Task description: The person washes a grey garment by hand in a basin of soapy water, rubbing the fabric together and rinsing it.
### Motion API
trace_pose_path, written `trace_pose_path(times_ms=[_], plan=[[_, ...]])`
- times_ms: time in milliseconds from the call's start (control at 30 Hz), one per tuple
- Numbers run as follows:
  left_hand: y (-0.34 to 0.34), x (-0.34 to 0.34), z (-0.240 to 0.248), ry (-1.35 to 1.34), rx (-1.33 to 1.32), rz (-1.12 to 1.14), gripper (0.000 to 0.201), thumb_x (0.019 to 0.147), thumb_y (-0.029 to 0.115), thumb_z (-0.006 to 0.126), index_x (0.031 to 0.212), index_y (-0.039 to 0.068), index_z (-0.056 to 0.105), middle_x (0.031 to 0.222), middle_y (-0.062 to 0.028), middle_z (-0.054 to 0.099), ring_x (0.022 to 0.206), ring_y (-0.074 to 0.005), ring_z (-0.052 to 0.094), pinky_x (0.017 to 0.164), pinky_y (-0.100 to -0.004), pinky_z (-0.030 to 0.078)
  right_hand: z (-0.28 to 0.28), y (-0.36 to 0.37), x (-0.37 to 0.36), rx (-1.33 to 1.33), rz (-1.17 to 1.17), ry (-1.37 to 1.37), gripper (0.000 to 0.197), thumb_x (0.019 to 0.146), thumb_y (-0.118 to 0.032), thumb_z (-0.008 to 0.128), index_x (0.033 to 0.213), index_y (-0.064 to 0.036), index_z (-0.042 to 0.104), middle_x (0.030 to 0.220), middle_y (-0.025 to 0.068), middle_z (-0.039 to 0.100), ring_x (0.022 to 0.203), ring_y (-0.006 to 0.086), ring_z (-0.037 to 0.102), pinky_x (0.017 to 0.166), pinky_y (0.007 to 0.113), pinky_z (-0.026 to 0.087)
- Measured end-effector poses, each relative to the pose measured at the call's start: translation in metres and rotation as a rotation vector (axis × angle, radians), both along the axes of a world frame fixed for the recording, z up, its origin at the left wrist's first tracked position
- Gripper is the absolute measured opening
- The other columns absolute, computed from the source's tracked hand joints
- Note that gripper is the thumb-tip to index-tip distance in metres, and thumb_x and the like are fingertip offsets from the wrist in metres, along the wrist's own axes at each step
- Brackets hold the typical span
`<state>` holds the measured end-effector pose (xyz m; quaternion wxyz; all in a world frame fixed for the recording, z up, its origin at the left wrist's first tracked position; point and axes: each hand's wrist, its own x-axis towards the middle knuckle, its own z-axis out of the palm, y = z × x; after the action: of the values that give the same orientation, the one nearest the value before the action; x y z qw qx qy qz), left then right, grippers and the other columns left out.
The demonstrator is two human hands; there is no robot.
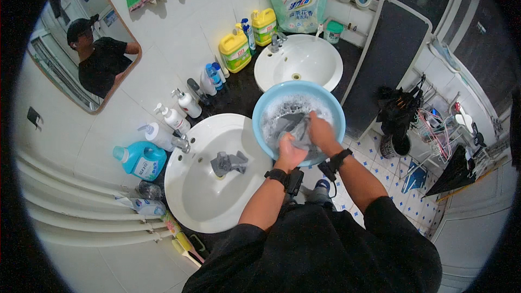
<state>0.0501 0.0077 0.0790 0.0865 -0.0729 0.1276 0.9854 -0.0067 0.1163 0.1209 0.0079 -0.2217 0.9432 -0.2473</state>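
Both hands down in a round light-blue plastic basin (260, 109) of white suds, perched on the dark tabletop's front edge between two glossy white oval sinks. Left hand (290, 152) clenched on a wad of wet grey cloth (297, 126); right hand (321, 133) pressed flat on the same cloth, fingers together. One more crumpled grey cloth (228, 163) over the near sink's (201, 195) drain. Two yellow jugs (235, 50) beside the far sink (315, 59).

Two white sinks (214, 195), one blue basin (260, 109), two yellow jugs (235, 50), perhaps two grey cloths (228, 161).
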Motion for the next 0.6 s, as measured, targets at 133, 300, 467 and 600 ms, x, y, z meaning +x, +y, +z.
trace_pose_path(times_ms=[133, 300, 467, 600], plan=[[-0.007, 0.007, 0.003, -0.099, 0.102, -0.062, 0.051, 0.067, 0.02, 0.043, 0.116, 0.004, 0.048, 0.119, -0.0106, 0.05, 0.111, -0.027, 0.046, 0.1, -0.0439, 0.031, -0.002, -0.004, 0.018, 0.033, 0.173, -0.001, 0.025, 0.079, -0.009, 0.048, 0.103, -0.0029, 0.042, 0.077, 0.0241, 0.06, 0.073, 0.0414, 0.059, 0.063, 0.051, 0.046], [0.001, 0.003, 0.006, -0.062, 0.051, 0.032, 0.053, 0.066, 0.02, 0.044, 0.117, 0.005, 0.047, 0.119, -0.0126, 0.05, 0.113, -0.028, 0.045, 0.099, -0.0446, 0.031, -0.003, 0.012, -0.002, 0.07, 0.001, -0.003, 0.03, 0.08, -0.013, 0.049, 0.107, -0.0034, 0.041, 0.074, 0.0239, 0.06, 0.071, 0.0411, 0.059, 0.062, 0.051, 0.045], [-0.008, 0.004, -0.008, -0.115, 0.079, 0.018, 0.054, 0.066, 0.02, 0.044, 0.116, 0.001, 0.045, 0.116, -0.0129, 0.051, 0.111, -0.03, 0.045, 0.1, -0.0443, 0.031, 0.009, 0.009, 0.017, 0.071, 0.267, -0.072, 0.033, 0.077, -0.013, 0.052, 0.107, -0.0037, 0.043, 0.075, 0.023, 0.06, 0.073, 0.0405, 0.059, 0.065, 0.05, 0.045], [0.007, 0.004, 0.016, -0.103, 0.048, 0.063, 0.055, 0.067, 0.022, 0.045, 0.116, -0.002, 0.045, 0.117, -0.0143, 0.05, 0.111, -0.031, 0.045, 0.1, -0.0457, 0.031, -0.015, 0.028, -0.01, 0.128, 0.069, -0.017, 0.025, 0.08, -0.014, 0.049, 0.102, -0.0032, 0.042, 0.079, 0.0237, 0.061, 0.074, 0.0395, 0.06, 0.063, 0.05, 0.046]])
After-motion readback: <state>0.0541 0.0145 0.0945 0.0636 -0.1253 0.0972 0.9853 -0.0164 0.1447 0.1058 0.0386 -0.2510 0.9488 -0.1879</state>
